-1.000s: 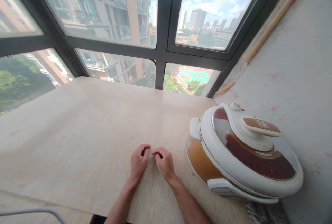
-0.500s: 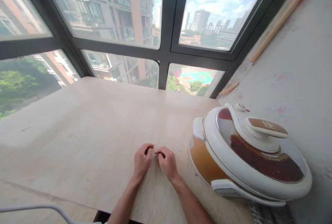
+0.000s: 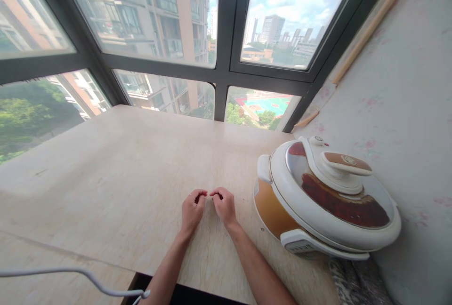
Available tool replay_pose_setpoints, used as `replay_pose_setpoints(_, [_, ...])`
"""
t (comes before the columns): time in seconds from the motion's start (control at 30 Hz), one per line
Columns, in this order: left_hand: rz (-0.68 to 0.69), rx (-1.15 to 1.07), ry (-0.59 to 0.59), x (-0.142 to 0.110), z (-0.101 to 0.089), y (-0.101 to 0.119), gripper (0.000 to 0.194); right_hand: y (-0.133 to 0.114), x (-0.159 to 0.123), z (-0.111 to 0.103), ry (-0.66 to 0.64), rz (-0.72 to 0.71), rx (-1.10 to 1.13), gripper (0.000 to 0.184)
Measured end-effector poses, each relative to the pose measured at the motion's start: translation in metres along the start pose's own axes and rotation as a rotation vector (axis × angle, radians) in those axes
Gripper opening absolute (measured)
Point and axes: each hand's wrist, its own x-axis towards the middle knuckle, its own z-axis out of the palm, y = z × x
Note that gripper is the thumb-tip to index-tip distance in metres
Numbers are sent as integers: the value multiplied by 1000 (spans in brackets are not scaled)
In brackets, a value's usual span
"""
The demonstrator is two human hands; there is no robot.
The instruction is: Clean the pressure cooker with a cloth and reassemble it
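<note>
On the pale marble-patterned counter (image 3: 116, 164), my left hand (image 3: 192, 209) rests with its fingers curled in, a ring on one finger. Close to its right, my right hand (image 3: 223, 205) is curled the same way. The fingertips of the two hands face each other across a small gap. Nothing shows in either hand; the insides of the curls lie in shadow. Right of my right hand stands a white and gold electric cooker (image 3: 277, 208) with a lid; neither hand touches it.
A grey-white cable (image 3: 60, 271) crosses the lower left to my left forearm. Dark window frames (image 3: 158, 67) rise behind the counter. The flowered wall (image 3: 406, 107) stands at the right. Dark patterned cloth (image 3: 353, 276) lies below the cooker, and a dark opening (image 3: 197, 295) shows at the counter's front edge.
The view has shifted slightly, so the cooker appears further left and higher. Both hands sit a little higher in the picture, still curled. More of the dark front opening shows.
</note>
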Motion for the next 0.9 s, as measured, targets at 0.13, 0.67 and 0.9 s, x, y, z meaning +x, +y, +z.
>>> replay_pose_setpoints(0.13, [13, -6, 8, -2, -1, 0, 30, 0, -2, -3, 3, 11, 44, 23])
replay_pose_setpoints(0.67, [-3, -62, -38, -123, -27, 14, 27, -31, -128, -40, -72, 51, 345, 20])
replay_pose_setpoints(0.9, [-99, -176, -253, -176, -62, 39, 25, -87, -151, -129, -87, -285, 289, 25])
